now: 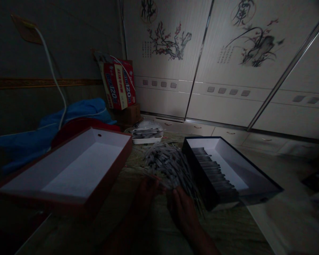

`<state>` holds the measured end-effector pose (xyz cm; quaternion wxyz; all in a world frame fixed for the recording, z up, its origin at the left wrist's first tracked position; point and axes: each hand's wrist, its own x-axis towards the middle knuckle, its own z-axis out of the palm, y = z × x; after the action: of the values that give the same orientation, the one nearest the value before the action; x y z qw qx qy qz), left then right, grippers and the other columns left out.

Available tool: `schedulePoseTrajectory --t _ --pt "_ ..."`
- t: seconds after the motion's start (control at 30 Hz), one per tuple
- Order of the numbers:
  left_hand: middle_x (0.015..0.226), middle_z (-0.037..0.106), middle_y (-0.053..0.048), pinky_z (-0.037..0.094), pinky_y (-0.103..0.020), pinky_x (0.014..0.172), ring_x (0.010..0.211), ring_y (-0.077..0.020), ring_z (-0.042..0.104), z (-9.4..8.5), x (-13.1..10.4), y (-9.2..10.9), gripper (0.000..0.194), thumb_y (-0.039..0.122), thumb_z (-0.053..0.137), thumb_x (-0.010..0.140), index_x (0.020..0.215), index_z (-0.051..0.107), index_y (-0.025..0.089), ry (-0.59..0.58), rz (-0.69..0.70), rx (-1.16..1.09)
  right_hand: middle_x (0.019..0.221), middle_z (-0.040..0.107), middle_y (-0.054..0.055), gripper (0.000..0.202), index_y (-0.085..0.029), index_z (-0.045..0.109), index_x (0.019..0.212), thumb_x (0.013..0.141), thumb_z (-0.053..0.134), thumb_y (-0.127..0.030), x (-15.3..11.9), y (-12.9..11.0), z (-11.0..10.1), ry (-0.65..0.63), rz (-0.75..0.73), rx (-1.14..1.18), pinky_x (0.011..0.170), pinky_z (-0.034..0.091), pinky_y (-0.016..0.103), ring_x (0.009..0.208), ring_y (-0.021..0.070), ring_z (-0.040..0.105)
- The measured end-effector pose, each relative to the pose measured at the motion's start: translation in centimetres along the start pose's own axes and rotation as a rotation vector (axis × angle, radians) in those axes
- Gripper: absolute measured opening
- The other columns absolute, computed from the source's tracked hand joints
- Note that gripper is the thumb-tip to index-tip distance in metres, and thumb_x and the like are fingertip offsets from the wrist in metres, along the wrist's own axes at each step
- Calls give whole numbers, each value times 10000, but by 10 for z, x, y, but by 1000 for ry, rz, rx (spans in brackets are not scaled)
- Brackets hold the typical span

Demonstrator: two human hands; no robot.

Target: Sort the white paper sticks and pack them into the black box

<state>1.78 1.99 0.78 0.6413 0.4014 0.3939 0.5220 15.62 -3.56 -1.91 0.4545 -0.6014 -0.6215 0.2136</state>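
Note:
My left hand [146, 193] and my right hand [183, 205] are close together at the near edge of a loose pile of thin, greyish, pen-like sticks [170, 161]. Fingers of both hands are closed in a pinch around a thin, pale stick [163, 183] that spans the gap between them. Dimness and blur hide its exact kind. On the right, a dark box [255, 170] with a white lining holds a row of similar dark sticks [215, 170] laid side by side along its left part.
A red box [108, 173] with a white lining stands to the left. Behind the pile is a white tray [147, 140] with a plastic-wrapped bundle. Blue cloth [82, 108], a white cable [51, 67] and a red-and-yellow carton [119, 85] lie further back, before sliding cabinet doors [164, 95].

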Motion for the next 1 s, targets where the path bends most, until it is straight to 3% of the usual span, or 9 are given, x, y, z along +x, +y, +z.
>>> schedulePoseTrajectory --t 0.2,0.43,0.7,1.0 --pt "617 665 -3 509 -292 602 583 -166 638 0 1 -1 270 349 675 643 773 557 145 6 11 3 655 553 -12 241 -204 518 824 897 338 -346 2 -4 -3 -35 -9 -15 523 372 209 558 123 525" --pt "627 671 -4 515 -291 583 559 -157 632 1 -1 1 255 339 673 650 763 552 145 -68 11 9 540 513 -11 390 -213 529 666 907 284 -395 2 -3 -1 17 -36 33 470 373 221 476 126 482" --pt "628 672 6 511 -275 597 583 -145 635 -3 4 -8 241 314 668 667 783 541 145 -32 9 -37 617 529 -20 259 -200 514 807 890 347 -380 2 -4 -2 -57 32 90 502 369 208 526 120 491" --pt "589 676 3 507 -283 597 547 -152 632 -2 -1 -1 250 357 649 665 764 546 152 -47 44 78 585 545 -4 422 -217 519 664 809 383 -589 0 -13 -3 -23 148 284 508 402 227 537 133 499"
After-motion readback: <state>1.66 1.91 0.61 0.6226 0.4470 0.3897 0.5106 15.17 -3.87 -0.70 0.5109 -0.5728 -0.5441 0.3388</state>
